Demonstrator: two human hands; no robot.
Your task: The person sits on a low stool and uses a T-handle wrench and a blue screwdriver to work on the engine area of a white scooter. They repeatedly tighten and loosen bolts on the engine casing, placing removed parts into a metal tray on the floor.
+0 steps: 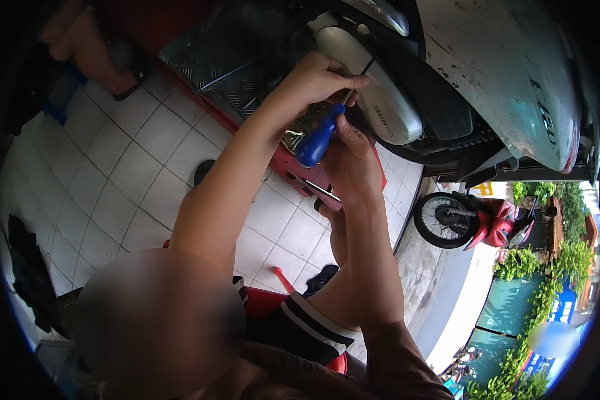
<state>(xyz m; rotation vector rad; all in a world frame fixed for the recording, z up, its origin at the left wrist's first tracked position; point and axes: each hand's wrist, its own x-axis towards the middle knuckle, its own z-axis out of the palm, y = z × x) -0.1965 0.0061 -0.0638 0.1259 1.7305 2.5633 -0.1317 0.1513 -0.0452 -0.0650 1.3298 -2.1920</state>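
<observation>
A screwdriver with a blue handle (319, 138) slants up toward a silver elongated cover (399, 121) on the side of a motorbike (507, 73). My right hand (355, 160) grips the handle, its thumb lying along the side. Higher up, my left hand (323, 79) pinches the thin metal shaft between thumb and fingers, close against the cover. The dark end of the shaft lies over the cover's surface; I cannot tell whether it touches a screw. Some of the left fingers are hidden behind the hand.
Under the motorbike is a red-edged platform with a ridged metal plate (210, 57). Pale tiles (143, 140) cover the floor. A person's leg (103, 60) and a blue stool (65, 90) are at upper left. A red motorbike (500, 227) stands outside at right.
</observation>
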